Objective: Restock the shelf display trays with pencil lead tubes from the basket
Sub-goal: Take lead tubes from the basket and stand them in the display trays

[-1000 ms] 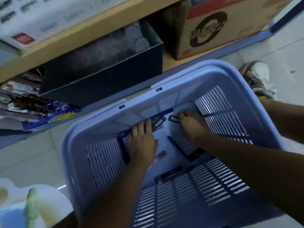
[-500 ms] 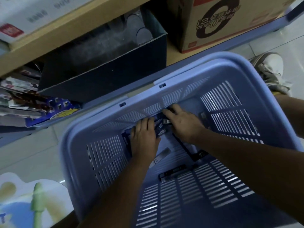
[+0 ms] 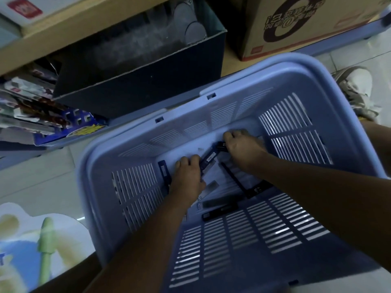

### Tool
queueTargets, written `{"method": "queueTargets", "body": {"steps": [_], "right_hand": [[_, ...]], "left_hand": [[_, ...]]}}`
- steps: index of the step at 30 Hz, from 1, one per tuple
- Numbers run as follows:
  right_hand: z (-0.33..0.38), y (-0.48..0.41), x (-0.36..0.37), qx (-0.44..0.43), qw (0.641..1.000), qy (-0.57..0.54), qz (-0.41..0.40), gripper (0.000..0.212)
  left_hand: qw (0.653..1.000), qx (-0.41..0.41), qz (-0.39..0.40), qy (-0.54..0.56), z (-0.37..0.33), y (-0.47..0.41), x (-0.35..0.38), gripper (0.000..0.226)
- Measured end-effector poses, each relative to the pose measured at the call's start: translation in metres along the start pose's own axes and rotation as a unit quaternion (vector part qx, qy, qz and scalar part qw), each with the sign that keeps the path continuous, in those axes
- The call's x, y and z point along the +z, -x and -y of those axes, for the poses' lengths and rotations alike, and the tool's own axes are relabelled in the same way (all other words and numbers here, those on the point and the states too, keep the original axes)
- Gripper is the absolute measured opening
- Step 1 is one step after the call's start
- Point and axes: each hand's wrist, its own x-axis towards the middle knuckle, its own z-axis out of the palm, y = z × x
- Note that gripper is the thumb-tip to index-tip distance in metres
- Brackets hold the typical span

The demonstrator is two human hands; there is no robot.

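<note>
Within the pale blue, slatted plastic basket (image 3: 88, 166), motion blur softened detail. Flat, dark pencil lead tubes (image 3: 220, 211) lay scattered on its floor; one labelled tube (image 3: 209, 158) lay slantwise between the left hand (image 3: 187, 178) and right hand (image 3: 243, 146). Both hands' fingers (image 3: 186, 161) curled downward over tubes, and any grip was hidden beneath them.

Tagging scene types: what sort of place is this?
Likely a stationery shop aisle: a stocked shelf with a cardboard carton and packets of goods, plus a blue shopping basket holding dark tubes.
</note>
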Motion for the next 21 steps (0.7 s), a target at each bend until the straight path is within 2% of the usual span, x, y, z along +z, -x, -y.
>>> {"method": "queueTargets", "body": {"steps": [3,4,6,7,9,10,11,12,16,18,21], "right_hand": [[-0.007,0.002,0.011,0.037,0.999,0.025,0.023,0.029],[-0.009,0.005,0.015,0.053,0.998,-0.02,0.021,0.026],[-0.007,0.009,0.017,0.095,0.975,-0.199,0.034,0.02],[-0.004,0.009,0.018,0.122,0.942,-0.309,0.042,0.014],[0.007,0.012,0.014,0.186,0.831,-0.523,0.042,0.011],[0.012,0.014,0.011,0.214,0.779,-0.588,0.036,0.01],[0.015,0.017,0.008,0.233,0.743,-0.627,0.036,0.008],[0.019,0.02,0.005,0.245,0.714,-0.655,0.039,0.008],[0.03,0.032,-0.004,0.231,0.618,-0.744,0.107,0.032],[0.029,0.037,-0.004,0.208,0.587,-0.768,0.149,0.041],[0.022,0.046,-0.009,0.199,0.524,-0.809,0.173,0.031]], "left_hand": [[0.999,-0.011,-0.031,-0.002,-0.004,0.001,0.005,0.046],[0.998,-0.016,-0.053,0.0,-0.006,0.001,0.007,0.04],[0.997,-0.02,-0.074,0.013,-0.01,-0.001,0.01,0.031],[0.997,-0.015,-0.07,0.014,-0.012,-0.002,0.011,0.03],[0.999,0.002,-0.048,0.009,-0.013,-0.005,0.007,0.032],[0.999,0.008,-0.037,0.023,-0.014,-0.005,0.004,0.032],[0.998,0.006,-0.027,0.055,-0.015,-0.006,0.001,0.032],[0.995,-0.005,-0.018,0.101,-0.017,-0.005,-0.003,0.032],[0.957,-0.047,-0.002,0.288,-0.036,0.002,-0.016,0.029],[0.945,-0.041,0.01,0.325,-0.046,0.008,-0.022,0.029],[0.937,-0.028,0.053,0.343,-0.056,0.019,-0.032,0.042]]}}
